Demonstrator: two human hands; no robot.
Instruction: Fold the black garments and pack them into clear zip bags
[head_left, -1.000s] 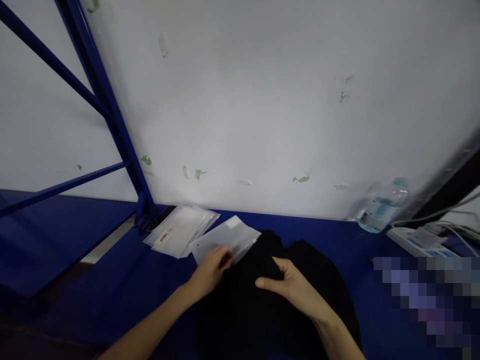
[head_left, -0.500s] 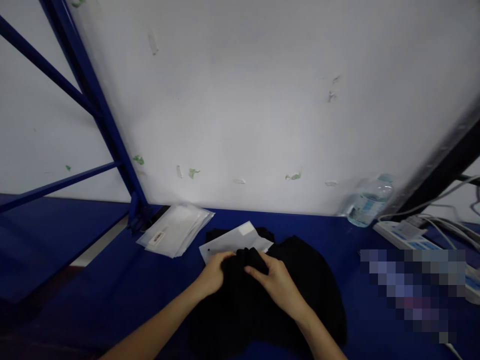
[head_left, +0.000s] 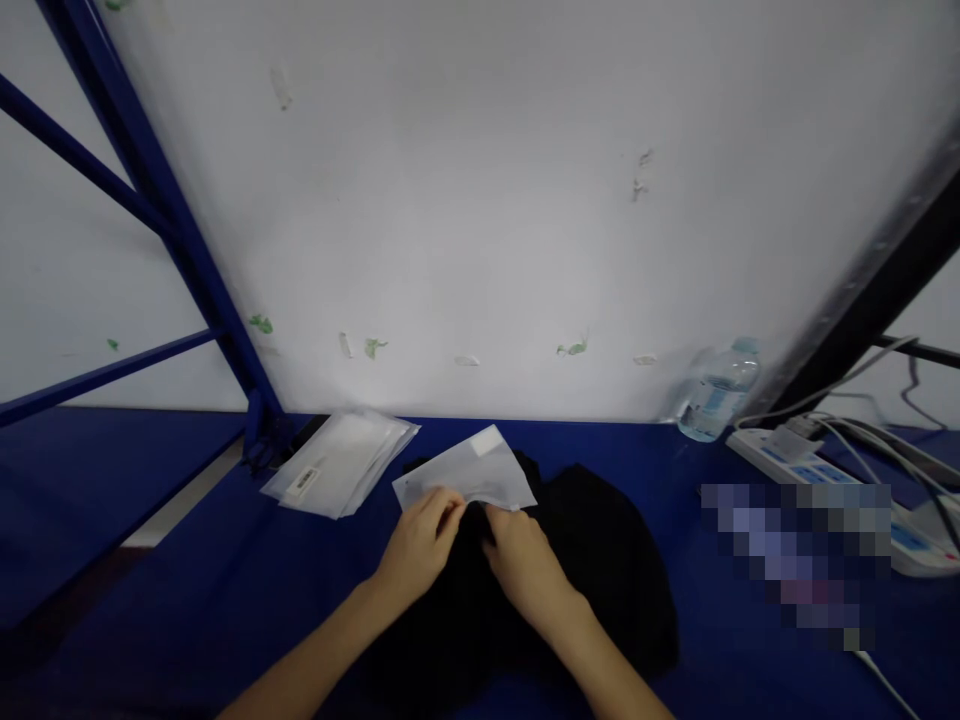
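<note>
A frosted plastic bag (head_left: pixel 495 470) with a pale label lies over a black cloth (head_left: pixel 615 570), which looks like a folded garment. My left hand (head_left: pixel 420 540) is closed, pinching the near edge of the bag at its left. My right hand (head_left: pixel 521 560) has its fingers curled at the bag's near edge, with bunched black cloth between the two hands. Its fingertips are partly hidden, and how far the cloth goes into the bag I cannot tell.
A stack of similar bags (head_left: pixel 337 465) with a barcode label lies left on the blue table (head_left: pixel 195 600). At right stand a water bottle (head_left: pixel 720 390) and a power strip (head_left: pixel 795 465) with cables. A white wall (head_left: pixel 465 200) and blue frame (head_left: pixel 195 270) rise behind.
My left hand has shifted onto the bag's near edge. My right hand has turned, fingers now pointing at the bag's edge. More of the bag shows, and the view has shifted slightly.
</note>
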